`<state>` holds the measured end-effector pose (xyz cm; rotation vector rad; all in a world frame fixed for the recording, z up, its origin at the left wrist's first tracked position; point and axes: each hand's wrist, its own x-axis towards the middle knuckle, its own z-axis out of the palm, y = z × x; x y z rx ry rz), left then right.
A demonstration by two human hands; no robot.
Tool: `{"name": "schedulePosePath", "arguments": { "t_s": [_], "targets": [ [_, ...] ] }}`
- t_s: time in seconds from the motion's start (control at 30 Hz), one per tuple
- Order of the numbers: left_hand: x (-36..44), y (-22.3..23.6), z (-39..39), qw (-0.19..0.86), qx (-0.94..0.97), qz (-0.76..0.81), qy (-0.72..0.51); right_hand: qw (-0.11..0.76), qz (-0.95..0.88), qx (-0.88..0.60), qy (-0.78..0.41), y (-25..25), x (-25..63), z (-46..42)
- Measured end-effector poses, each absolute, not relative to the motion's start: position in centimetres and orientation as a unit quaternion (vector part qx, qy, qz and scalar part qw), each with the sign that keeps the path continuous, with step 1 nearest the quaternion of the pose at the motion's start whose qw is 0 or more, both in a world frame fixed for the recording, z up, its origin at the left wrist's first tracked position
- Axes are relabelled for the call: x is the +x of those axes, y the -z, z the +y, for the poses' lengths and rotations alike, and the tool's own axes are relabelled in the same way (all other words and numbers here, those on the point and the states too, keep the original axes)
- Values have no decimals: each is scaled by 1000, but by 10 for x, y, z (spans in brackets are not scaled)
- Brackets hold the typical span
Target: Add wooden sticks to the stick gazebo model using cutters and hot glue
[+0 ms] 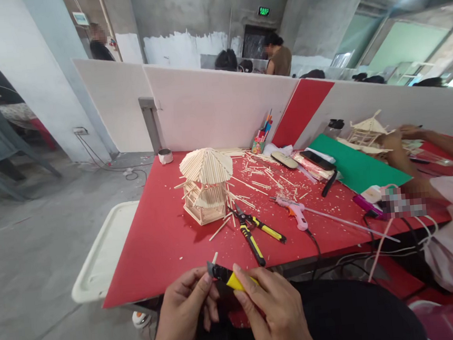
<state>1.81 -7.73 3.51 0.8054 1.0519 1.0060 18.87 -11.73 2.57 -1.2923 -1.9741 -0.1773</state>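
Observation:
My right hand [272,306] grips a yellow and black utility knife [230,278] at the near edge of the red table [157,239]. My left hand [185,306] pinches a thin wooden stick [215,258] close to the knife's black tip. A small stick-built hut with a round thatched roof [206,185] stands on the table beyond my hands. Yellow-handled cutters [255,231] lie just right of the hut, about a hand's length from the knife.
Loose sticks lie scattered across the table [259,180]. A glue gun [297,214] with its cord, a green mat [349,167], phones and a pencil holder [261,138] sit farther right. A co-worker's arm [407,149] rests by another hut. A white tray [103,255] sits left.

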Motion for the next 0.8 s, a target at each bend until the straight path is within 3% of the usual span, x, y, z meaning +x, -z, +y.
{"name": "schedulePosePath", "arguments": {
  "t_s": [0.23,0.43,0.5,0.6,0.73,0.8],
  "targets": [
    [15,-38,-85,638,402,485,-443,376,-773,-500,108,-22,188,-116],
    [10,-32,-102,662,354,519,-408,395,-558,-675,278,-28,245,-101],
    [11,-29,-101,662,342,516,-423,427,-623,-629,184,-33,246,-106],
    [13,-29,-92,657,354,504,-435,405,-725,-556,-15,-35,227,-116],
    [18,-32,-83,657,371,483,-444,383,-651,-651,75,-22,232,-101],
    [20,-33,-79,673,376,462,-437,279,-588,-750,116,-13,257,-79]
  ]
}}
